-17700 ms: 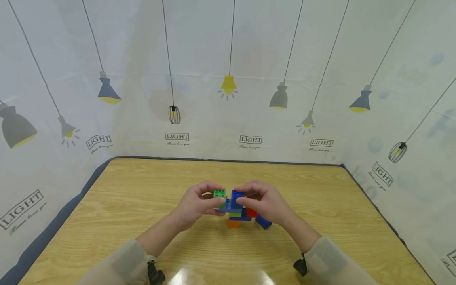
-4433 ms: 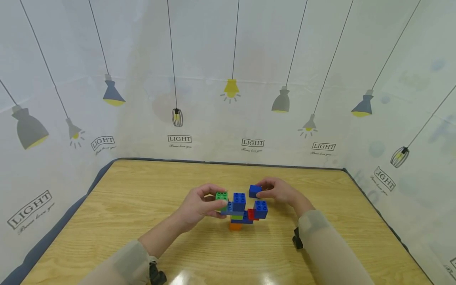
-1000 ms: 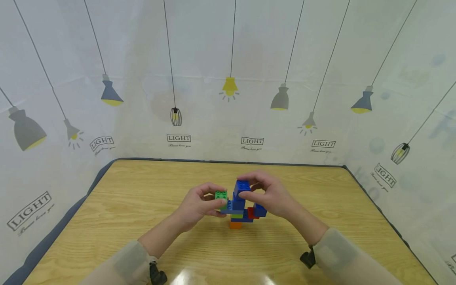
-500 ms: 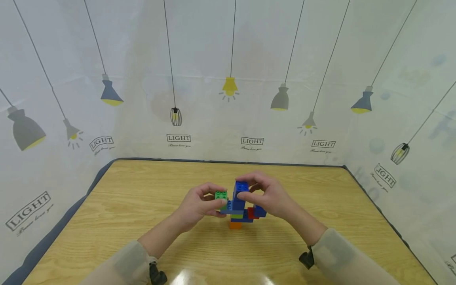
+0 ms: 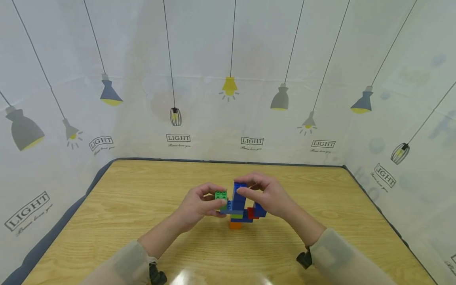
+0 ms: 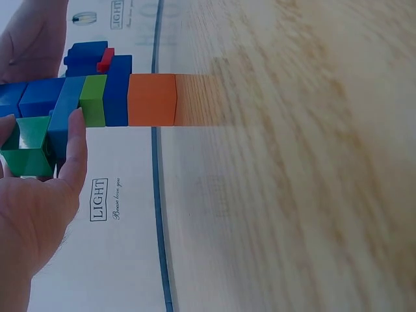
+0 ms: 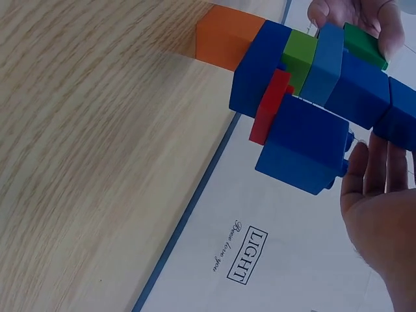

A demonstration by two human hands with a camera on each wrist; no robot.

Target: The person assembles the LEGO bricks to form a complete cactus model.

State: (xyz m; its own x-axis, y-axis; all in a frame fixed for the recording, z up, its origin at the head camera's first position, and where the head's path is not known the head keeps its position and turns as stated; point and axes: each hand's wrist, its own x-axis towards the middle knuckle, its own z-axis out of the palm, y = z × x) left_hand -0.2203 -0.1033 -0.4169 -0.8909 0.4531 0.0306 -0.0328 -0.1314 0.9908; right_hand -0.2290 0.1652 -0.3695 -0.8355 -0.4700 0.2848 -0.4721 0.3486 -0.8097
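Toy building bricks form a stacked model standing on an orange brick (image 5: 235, 225). Above that come a dark blue brick (image 7: 260, 71), a lime brick (image 5: 236, 216) and a lighter blue brick (image 6: 65, 114). My left hand (image 5: 194, 208) pinches the green brick (image 5: 221, 194) at the model's left end. With thumb and fingers, my right hand (image 5: 272, 198) grips the topmost blue brick (image 7: 403, 110), which sits in line on another blue brick (image 7: 357, 88). A red brick (image 7: 270, 107) juts out to the right, bearing a blue brick (image 7: 305, 143) partly hidden by my right hand in the head view.
The wooden table (image 5: 160, 253) carries the model near its middle. Behind and beside the table hangs a pale curtain (image 5: 199, 79) printed with lamps. A dark blue strip (image 5: 228, 161) runs along the table's far edge.
The loose blue brick from the right went onto the red one. My right hand picked up another blue brick behind the model and set it atop the column, where it has straightened and lowered slightly.
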